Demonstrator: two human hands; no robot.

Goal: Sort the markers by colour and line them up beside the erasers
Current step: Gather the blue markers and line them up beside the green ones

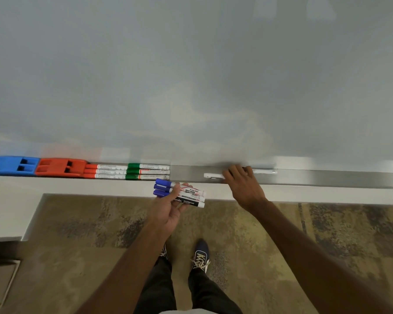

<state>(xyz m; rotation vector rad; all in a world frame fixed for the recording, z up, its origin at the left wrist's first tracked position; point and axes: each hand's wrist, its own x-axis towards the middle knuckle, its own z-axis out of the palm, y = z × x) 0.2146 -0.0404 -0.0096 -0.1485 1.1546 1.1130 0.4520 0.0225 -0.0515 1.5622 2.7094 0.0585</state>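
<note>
Your left hand [168,211] grips 3 blue markers [179,193] just off the tray's [327,177] front edge. Lay them caps left, touching the green markers [148,171]. Your right hand [243,184] covers loose markers [213,176] mid-tray; whether it grips them I cannot tell. The blue barrels read "WHITEBOARD MARKER", with a brand ending "mlin".

Whiteboard [191,75] tray [327,177], markers part-sorted.
Along tray, left to right, touching: blue eraser [14,165], red eraser [60,167], three red markers [107,171], three green markers [148,171]. In left hand [168,207], just below tray: blue markers [179,193], bundled under thumb. Under right hand [243,184], on tray: white marker [213,176], blurred; grip unclear.
</note>
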